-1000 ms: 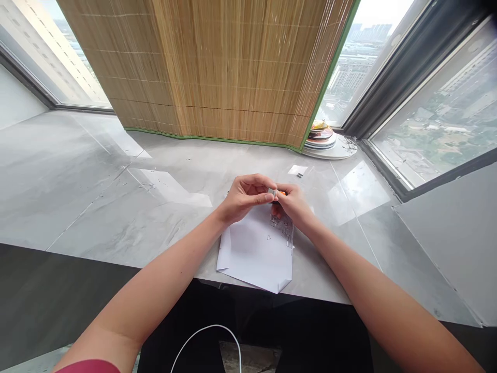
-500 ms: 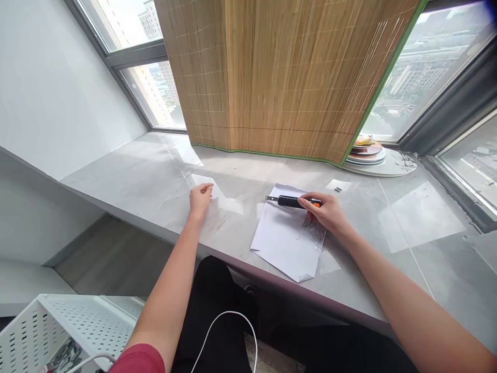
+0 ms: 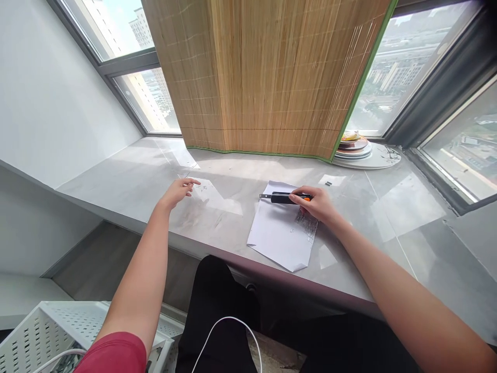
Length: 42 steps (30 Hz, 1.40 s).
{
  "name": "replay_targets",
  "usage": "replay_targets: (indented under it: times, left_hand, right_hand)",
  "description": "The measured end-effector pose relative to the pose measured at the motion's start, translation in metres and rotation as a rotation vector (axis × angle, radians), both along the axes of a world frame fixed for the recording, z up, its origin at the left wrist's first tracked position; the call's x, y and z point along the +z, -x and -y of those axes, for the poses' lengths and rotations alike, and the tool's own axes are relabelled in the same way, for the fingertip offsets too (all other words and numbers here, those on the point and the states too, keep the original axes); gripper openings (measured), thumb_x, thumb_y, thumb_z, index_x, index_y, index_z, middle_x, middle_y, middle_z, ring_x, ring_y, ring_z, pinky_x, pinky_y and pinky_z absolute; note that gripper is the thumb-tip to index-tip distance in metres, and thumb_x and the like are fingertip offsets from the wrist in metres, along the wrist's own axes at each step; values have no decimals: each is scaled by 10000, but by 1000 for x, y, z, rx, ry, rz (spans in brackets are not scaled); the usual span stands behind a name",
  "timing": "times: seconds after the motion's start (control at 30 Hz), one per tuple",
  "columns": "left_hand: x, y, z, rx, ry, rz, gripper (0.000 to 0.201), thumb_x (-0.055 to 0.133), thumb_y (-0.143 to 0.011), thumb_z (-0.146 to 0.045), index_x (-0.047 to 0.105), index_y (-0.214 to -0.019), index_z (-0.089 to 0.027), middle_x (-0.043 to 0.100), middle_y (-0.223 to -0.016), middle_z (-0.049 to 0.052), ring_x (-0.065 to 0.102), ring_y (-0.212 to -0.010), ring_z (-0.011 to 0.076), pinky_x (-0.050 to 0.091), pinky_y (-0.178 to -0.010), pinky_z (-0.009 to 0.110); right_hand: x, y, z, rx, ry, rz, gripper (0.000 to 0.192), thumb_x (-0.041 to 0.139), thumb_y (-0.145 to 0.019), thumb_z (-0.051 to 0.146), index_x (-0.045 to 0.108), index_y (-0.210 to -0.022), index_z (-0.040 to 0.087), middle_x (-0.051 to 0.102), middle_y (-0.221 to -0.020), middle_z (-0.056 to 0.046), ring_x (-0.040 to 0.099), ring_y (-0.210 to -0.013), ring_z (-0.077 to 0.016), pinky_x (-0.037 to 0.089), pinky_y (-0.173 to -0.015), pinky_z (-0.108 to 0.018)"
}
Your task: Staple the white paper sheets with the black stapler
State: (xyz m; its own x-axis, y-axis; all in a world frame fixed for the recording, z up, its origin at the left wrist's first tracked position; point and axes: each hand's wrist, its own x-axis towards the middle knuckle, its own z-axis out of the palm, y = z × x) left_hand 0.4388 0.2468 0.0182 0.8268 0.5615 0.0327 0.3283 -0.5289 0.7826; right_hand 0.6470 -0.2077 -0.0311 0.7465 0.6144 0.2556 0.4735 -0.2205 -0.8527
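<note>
My right hand (image 3: 315,202) is closed around a black-handled tool (image 3: 282,198) with a metal tip and an orange part, its exact kind unclear. The tool lies level above a sheet of white paper (image 3: 274,233), its tip pointing left past the paper's left edge. Small dark and shiny bits (image 3: 306,224) are gathered on the paper below my right hand. My left hand (image 3: 179,192) is over the ledge to the left, fingers apart and the index stretched out. It holds nothing I can see. Tiny dark specks (image 3: 202,187) lie just beyond its fingertips.
Behind the grey ledge (image 3: 225,228) hangs a bamboo blind (image 3: 264,77). A stack of plates (image 3: 353,150) stands at the back right. Two small dark pieces (image 3: 328,183) lie right of the paper. Below left is a white perforated basket (image 3: 27,336); a white cable (image 3: 229,317) loops over my legs.
My left hand has moved left and its fingers have spread from a closed pose. My right hand keeps its grip on the tool above the paper. The view has shifted slightly.
</note>
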Motion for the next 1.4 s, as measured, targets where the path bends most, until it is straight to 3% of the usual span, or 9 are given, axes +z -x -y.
replay_targets:
  times: [0.2,0.37,0.53,0.67,0.77,0.97,1.07,1.2,1.4]
  left_hand:
    - [6,-3,22,66,32,200,392,824,-688,-466,792,-951,-177,727,-878,71,687,-871,221,552,-748,322]
    - [8,-16,82,-14,329,396,484,902,-666,-444,792,-1047,-166,750,-866,60,694,-820,179,583,-819,345]
    - [-17,-39,163,-189,504,406,484,910,-692,-484,798,-1020,-145,765,-859,81,733,-844,208,601,-911,416]
    - [-43,-58,203,-230,433,348,468,872,-726,-536,778,-973,-149,766,-839,92,730,-800,224,599,-813,390]
    - [-52,-64,212,-293,239,266,376,778,-822,-533,756,-945,-178,766,-914,86,717,-844,227,574,-815,375]
    - [-52,-51,221,-754,-69,108,137,599,-955,-342,692,-944,-241,721,-1315,67,538,-1401,283,355,-1189,478]
    - [-59,-42,233,-677,-209,72,100,569,-965,-270,664,-963,-239,709,-1348,77,509,-1437,306,297,-1208,521]
    - [-64,-30,237,-553,-335,78,162,523,-980,-225,678,-1024,-238,704,-1354,81,498,-1435,307,348,-1167,514]
    - [-51,-12,197,-617,-276,56,223,535,-949,-276,741,-1034,-277,741,-1269,52,610,-1247,276,473,-1072,433]
  right_hand:
    - [1,0,0,13,-5,21,476,694,-843,662,761,-877,192,688,-679,-26,555,-473,-141,455,-540,-303]
    - [5,2,0,-24,-32,-193,526,676,-820,719,738,-865,199,566,-501,14,502,-423,-145,396,-462,-281]
    - [6,1,-1,-35,-155,-386,609,700,-741,805,580,-657,214,508,-526,10,499,-419,-139,346,-383,-263]
    - [1,-6,-2,-79,-236,-454,629,733,-714,818,580,-675,209,522,-566,-3,492,-409,-133,328,-335,-267]
    - [-3,-15,0,-154,-347,-506,628,756,-717,804,586,-730,199,571,-612,-16,495,-399,-121,321,-316,-264]
    - [-7,-28,6,-236,-456,-651,588,748,-778,761,573,-843,204,650,-680,-28,510,-401,-115,320,-301,-250]
    - [-7,-28,7,-248,-415,-654,565,735,-801,752,572,-815,211,643,-643,-28,523,-404,-126,337,-306,-250]
    - [2,-11,0,-284,-327,-576,568,750,-785,751,614,-764,200,655,-621,-52,591,-463,-153,393,-348,-252]
    - [17,61,-34,-426,-143,-340,609,661,-787,803,648,-656,209,605,-544,-26,581,-511,-170,351,-396,-275]
